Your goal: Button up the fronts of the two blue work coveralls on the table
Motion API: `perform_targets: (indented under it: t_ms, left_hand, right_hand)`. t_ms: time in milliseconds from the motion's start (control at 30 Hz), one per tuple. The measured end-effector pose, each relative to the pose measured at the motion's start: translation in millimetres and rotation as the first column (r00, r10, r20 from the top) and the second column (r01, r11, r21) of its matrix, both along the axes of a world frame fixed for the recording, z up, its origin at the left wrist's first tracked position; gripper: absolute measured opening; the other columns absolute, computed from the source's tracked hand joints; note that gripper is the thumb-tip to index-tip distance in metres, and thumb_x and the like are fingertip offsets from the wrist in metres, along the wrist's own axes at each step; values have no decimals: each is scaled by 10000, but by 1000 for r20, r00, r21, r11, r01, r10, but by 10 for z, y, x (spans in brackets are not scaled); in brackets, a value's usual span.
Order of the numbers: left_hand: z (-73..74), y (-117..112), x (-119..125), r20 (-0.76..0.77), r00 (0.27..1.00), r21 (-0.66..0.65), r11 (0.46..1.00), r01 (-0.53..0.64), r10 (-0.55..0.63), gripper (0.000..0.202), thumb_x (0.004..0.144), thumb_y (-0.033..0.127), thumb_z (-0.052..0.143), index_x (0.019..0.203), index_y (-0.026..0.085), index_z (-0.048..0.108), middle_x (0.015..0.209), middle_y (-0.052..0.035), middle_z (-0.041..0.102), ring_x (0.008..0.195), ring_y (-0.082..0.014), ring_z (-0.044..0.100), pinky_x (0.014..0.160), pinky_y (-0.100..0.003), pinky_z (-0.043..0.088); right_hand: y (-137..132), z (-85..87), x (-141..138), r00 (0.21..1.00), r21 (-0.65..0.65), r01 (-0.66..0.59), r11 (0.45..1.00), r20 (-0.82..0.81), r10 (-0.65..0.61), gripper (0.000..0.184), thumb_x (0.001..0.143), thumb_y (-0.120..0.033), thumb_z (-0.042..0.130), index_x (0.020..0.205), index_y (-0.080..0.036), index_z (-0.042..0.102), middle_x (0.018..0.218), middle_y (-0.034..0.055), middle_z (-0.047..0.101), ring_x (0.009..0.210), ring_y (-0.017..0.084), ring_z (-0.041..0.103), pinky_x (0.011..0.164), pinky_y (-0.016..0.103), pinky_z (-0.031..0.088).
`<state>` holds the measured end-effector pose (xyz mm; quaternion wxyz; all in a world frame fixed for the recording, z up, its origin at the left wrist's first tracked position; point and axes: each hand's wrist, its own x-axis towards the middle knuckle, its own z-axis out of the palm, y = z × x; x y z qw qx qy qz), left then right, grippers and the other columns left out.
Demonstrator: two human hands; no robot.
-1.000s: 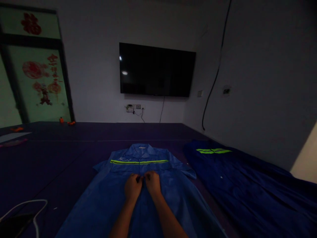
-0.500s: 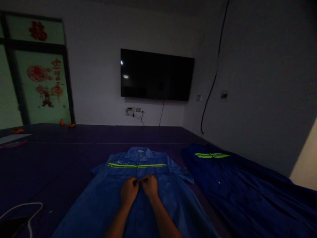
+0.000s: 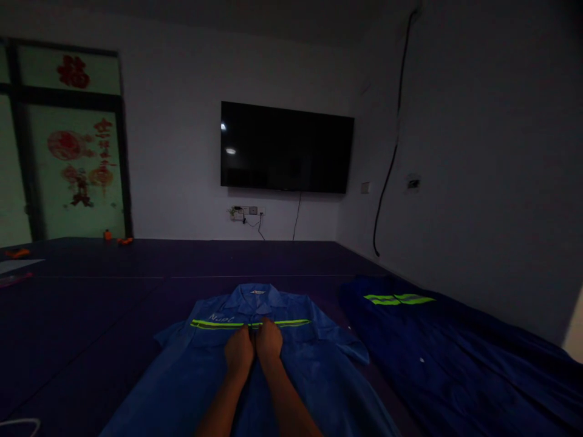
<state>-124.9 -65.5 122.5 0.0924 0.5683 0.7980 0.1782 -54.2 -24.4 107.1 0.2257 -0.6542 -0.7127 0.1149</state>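
A blue short-sleeved work shirt (image 3: pixel 314 358) lies face up with its collar pointing away from me. A yellow-green reflective stripe crosses its chest, and white lettering shows above the stripe on the left. My left hand (image 3: pixel 239 351) is closed on the front opening, just below the stripe. Close beside it, my right hand (image 3: pixel 269 341) also pinches the front opening, its fingers reaching the stripe. The fingertips and whatever button lies between them are too dark to make out.
Dark blue garments (image 3: pixel 437 346) with a reflective stripe lie to the right, along the wall. A white cable (image 3: pixel 27 421) is at the lower left. Small orange objects (image 3: pixel 125 241) lie near the door. A television (image 3: pixel 286 149) hangs on the far wall.
Both hands have moved up the shirt's front toward the collar, from below the stripe to its edge. The camera view has tilted slightly upward.
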Motion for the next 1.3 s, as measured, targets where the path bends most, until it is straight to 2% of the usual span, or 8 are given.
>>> perform_targets:
  t_ms: [133,333,633,933,1300]
  left_hand:
    - [-33,141,-37,-24,999,3,1000,-30,30,308,839,270,348,978,146,593,950,-140,655,934,-241,600,733,-307,425]
    - [-69,184,-62,-43,999,12,1000,-25,25,303,840,270,348,943,169,615,949,-122,659,924,-236,603,717,-299,424]
    - [-62,252,-136,8,996,70,994,86,-86,281,836,305,375,890,207,633,923,-73,668,878,-200,607,658,-254,402]
    - [-114,335,-157,99,989,209,974,89,-112,231,822,205,436,934,145,629,984,-85,649,909,-148,582,749,-214,389]
    - [-119,381,-167,108,991,150,987,56,-73,247,810,262,463,951,156,635,951,-90,656,926,-175,580,739,-233,387]
  right_hand:
    - [101,-44,-45,998,15,-11,1000,55,10,187,791,-166,475,851,-143,651,850,134,670,793,240,644,653,295,467]
    - [161,-42,-56,999,-1,19,1000,28,-19,217,784,-151,462,775,-139,678,793,131,677,749,226,649,637,278,465]
    - [199,-4,11,997,10,-10,1000,-78,11,211,762,-190,480,827,-175,680,821,103,681,813,196,634,685,244,443]
    - [237,-26,45,986,0,-18,1000,-167,18,221,758,-206,496,922,-195,643,885,62,675,860,173,615,691,224,418]
    - [259,-38,48,983,-7,-21,1000,-185,20,219,755,-215,505,920,-202,648,866,56,674,850,167,614,664,210,411]
